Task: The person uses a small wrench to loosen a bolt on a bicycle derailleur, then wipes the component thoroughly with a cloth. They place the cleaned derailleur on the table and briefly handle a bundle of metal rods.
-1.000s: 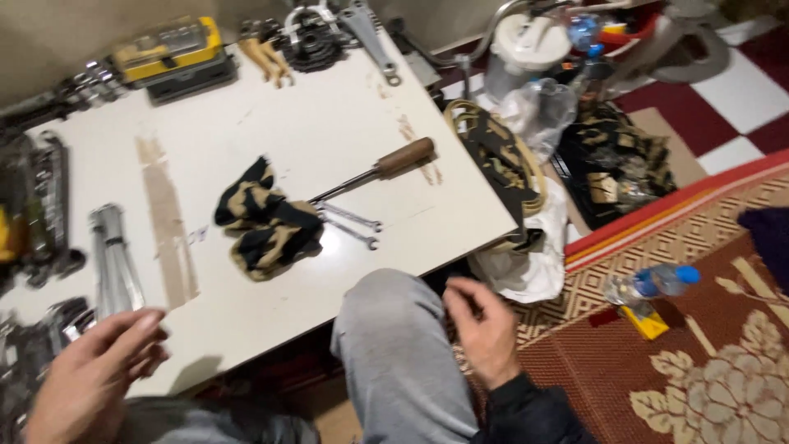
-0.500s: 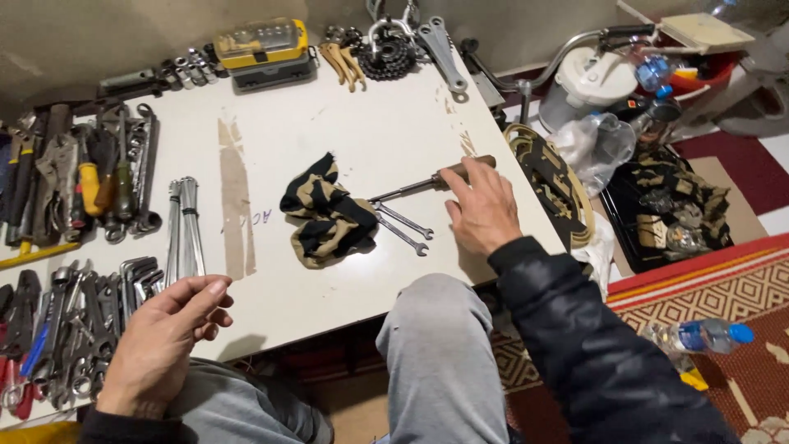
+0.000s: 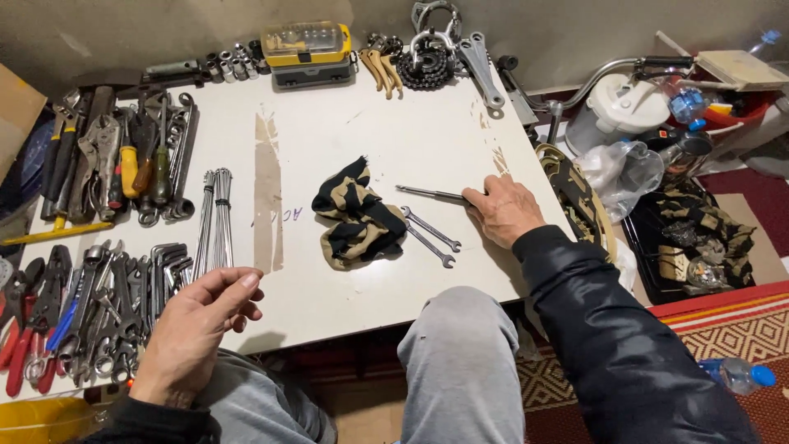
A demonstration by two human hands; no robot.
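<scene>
While the right hand (image 3: 503,212) closes over the handle end of a long metal tool (image 3: 429,193) at about three o'clock on the white table (image 3: 370,115), only the tool's thin shaft shows, pointing toward nine o'clock; the handle itself is hidden under the palm. The left hand (image 3: 197,329) hangs over the table's near edge at about seven o'clock, fingers loosely curled with thumb and fingertips close together, holding nothing that can be seen. Two small open-end wrenches (image 3: 429,235) lie side by side just beside the right hand, on its nine o'clock side, and a crumpled black-and-tan cloth (image 3: 357,215) rests at the centre of the table, touching or nearly touching their near ends. A bundle of thin steel rods (image 3: 215,215) lies at nine o'clock from the cloth. Screwdrivers and pliers (image 3: 123,164) line the table's ten o'clock corner, and a heap of spanners (image 3: 107,308) sits at eight o'clock, just beside the left hand. A yellow bit case (image 3: 306,43) stands at twelve o'clock, with a chainring (image 3: 427,62) at one o'clock. The person's grey-trousered knee (image 3: 456,345) rises at six o'clock, in front of the table edge.
</scene>
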